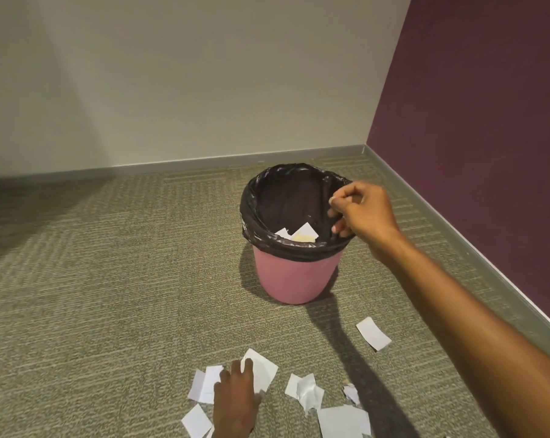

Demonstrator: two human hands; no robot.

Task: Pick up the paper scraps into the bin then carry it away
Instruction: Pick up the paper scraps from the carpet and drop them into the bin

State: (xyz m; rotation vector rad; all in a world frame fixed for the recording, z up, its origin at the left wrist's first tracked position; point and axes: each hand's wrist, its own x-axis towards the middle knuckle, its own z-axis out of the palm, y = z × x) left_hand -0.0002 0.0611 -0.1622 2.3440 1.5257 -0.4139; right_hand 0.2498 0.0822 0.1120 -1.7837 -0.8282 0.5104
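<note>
At the near left, loose paper scraps point(204, 384) lie on the carpet point(93, 279), one more point(196, 420) just nearer the person. The left hand point(235, 393) rests among them, its fingers laid fairly straight on a larger white scrap point(264, 373). It touches the paper rather than clearly gripping it, so this piece does not look lifted yet.

Right of that hand lie a crumpled pair point(305, 390), a small crushed bit point(351, 394) and a broad sheet point(343, 422) at the near edge.

Farther off, right of centre, the pink bin point(294, 276) stands upright on the carpet, near the corner of the room, with a black liner point(299, 249) folded over its rim. A few scraps point(299, 233) already lie inside.

The right hand point(359, 213) hangs over the bin's right rim with its fingers curled. No paper shows between them, though a tiny pinched piece could be hidden, so its hold cannot be told.

To the right of the near cluster, one flat scrap point(373, 333) lies apart, near the purple wall point(488, 121).

Judged from this, the task is early: a few pieces are binned and most remain on the floor. The rest of the gathering is left to do, and the bin has not been carried away.
</note>
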